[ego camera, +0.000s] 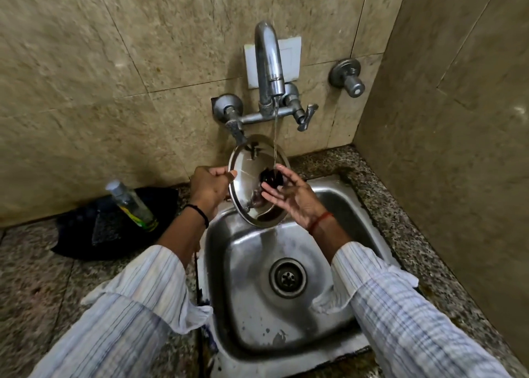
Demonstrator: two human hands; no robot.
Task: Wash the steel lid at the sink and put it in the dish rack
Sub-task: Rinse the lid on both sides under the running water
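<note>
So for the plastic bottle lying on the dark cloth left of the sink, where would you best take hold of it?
Grip the bottle around its clear middle, coming from above with the fingers across its width. It lies tilted on the dark cloth, cap toward the wall, so its long round sides are exposed; the cap end is narrower and probably slippier.

The round steel lid (248,181), shiny with a dark knob at its centre, is held tilted on edge above the far rim of the steel sink (254,266), under a thin stream of water.

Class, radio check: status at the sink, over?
Left hand grips lid rim. Right hand open at black knob, under tap stream. Nothing blocking.
</note>
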